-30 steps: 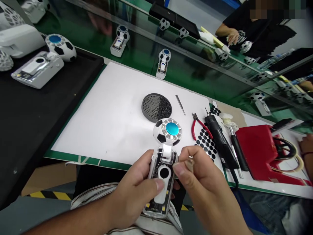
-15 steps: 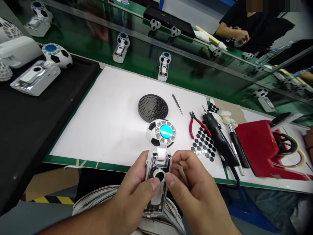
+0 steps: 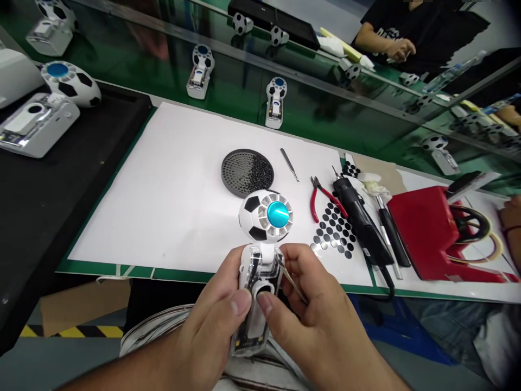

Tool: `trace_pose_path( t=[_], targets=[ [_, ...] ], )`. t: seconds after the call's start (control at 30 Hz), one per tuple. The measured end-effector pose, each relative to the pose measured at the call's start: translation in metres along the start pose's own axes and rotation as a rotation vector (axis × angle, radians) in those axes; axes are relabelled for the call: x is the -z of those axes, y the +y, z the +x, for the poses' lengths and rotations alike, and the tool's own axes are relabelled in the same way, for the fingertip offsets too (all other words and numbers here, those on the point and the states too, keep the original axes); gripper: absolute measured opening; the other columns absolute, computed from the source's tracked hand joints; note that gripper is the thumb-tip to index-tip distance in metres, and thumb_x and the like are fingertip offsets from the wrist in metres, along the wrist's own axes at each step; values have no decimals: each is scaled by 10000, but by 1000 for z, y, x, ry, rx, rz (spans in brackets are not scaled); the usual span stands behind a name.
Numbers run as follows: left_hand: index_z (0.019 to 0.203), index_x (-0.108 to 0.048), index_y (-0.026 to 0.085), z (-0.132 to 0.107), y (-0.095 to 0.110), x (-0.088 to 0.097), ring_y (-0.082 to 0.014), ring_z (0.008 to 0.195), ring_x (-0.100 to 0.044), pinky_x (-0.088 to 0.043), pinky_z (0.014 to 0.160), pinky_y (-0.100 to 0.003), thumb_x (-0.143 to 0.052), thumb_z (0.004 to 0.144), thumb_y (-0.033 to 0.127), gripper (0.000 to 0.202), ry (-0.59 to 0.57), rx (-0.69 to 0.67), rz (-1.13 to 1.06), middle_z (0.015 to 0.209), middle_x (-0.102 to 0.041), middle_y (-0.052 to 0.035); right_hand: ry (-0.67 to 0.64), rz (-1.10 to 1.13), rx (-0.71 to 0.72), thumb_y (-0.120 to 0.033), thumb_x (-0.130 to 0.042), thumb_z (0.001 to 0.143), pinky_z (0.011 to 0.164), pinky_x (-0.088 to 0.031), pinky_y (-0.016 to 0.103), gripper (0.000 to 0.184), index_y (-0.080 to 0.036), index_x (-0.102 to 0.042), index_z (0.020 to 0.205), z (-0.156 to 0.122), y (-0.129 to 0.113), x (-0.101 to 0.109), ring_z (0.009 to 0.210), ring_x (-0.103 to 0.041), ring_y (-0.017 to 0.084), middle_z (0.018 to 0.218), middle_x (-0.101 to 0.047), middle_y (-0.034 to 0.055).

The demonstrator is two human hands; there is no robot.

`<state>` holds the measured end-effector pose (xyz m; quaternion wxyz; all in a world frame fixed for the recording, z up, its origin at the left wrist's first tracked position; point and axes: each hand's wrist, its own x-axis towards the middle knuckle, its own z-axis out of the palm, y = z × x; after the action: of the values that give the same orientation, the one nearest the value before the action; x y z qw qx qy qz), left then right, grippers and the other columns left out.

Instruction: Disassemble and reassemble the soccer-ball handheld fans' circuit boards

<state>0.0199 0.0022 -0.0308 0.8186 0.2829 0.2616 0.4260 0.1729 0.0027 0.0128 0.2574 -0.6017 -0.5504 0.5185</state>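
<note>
Left hand and right hand clasp the ball-topped device; beyond it, white paper covers a green bench. A thin strip beside it is half hidden.

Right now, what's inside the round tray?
Inside the round tray are tiny dark pieces, mostly on its right side; the dotted surface shows at left. The surface beneath them is covered, and the ball hides part of the near edge.
</note>
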Motion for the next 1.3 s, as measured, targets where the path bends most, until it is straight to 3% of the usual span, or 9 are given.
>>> trace_pose_path(
  t=[0.23, 0.4, 0.53, 0.67, 0.77, 0.93, 1.1, 1.3],
  targets=[
    [1420, -436, 255, -8, -2, -2, -362, 1358, -374, -354, 1102, -488, -437, 974, 574, 549, 2, -65, 153, 1449, -458, -113, 9, 38, -11, -211, -616, 794, 646, -517, 284, 248, -275, -491, 999, 3, 0, 0, 744, -625, 180, 837, -618, -27],
    [1502, -324, 271, -11, -3, 1, -396, 1401, -308, -315, 1141, -516, -484, 930, 663, 711, -137, -33, 202, 1535, -351, -109, -40, 221, -34, -190, -654, 780, 638, -494, 254, 309, -275, -506, 1038, 4, 2, 0, 732, -564, 160, 832, -594, -41],
    [1493, -349, 283, -9, -8, 5, -374, 1358, -413, -334, 1137, -512, -493, 942, 649, 677, -94, -32, 88, 1481, -455, -106, -103, 347, -65, -159, -688, 811, 684, -474, 235, 319, -265, -523, 1062, 5, 6, 1, 795, -538, 149, 872, -583, -41],
    [1483, -394, 265, -2, -11, 6, -359, 1271, -531, -405, 1088, -508, -367, 962, 704, 682, -44, -20, -82, 1361, -587, -123, -215, 481, -100, -217, -641, 934, 654, -435, 205, 151, -231, -534, 1040, 9, 9, 6, 740, -487, 112, 843, -556, -46],
    [1476, -426, 249, 1, -6, 3, -360, 1199, -596, -465, 1031, -497, -432, 928, 726, 726, 11, 72, -206, 1269, -654, -129, -231, 540, -74, -242, -581, 980, 642, -450, 199, 46, -221, -545, 1000, 10, 8, 10, 703, -481, 104, 806, -538, -49],
    [1451, -476, 268, 1, 1, -2, -344, 1138, -636, -499, 993, -476, -491, 915, 708, 694, 59, 137, -256, 1200, -695, -103, -188, 485, -103, -237, -556, 988, 649, -439, 207, 15, -231, -543, 992, 6, 5, 10, 704, -466, 112, 809, -531, -48],
    [1442, -479, 251, -2, -1, -1, -337, 1137, -632, -498, 992, -476, -439, 947, 691, 664, 49, 84, -193, 1198, -691, -113, -188, 398, -97, -250, -545, 985, 650, -443, 240, 70, -253, -522, 1051, 2, 1, 7, 737, -483, 138, 841, -562, -36],
    [1422, -466, 273, -4, -9, 6, -322, 1286, -505, -426, 1075, -448, -342, 1000, 641, 573, -1, -17, 36, 1367, -581, -93, -92, 149, -118, -284, -601, 905, 598, -422, 281, 186, -276, -489, 1054, 0, 4, 2, 712, -488, 168, 827, -564, -26]
  ],
)
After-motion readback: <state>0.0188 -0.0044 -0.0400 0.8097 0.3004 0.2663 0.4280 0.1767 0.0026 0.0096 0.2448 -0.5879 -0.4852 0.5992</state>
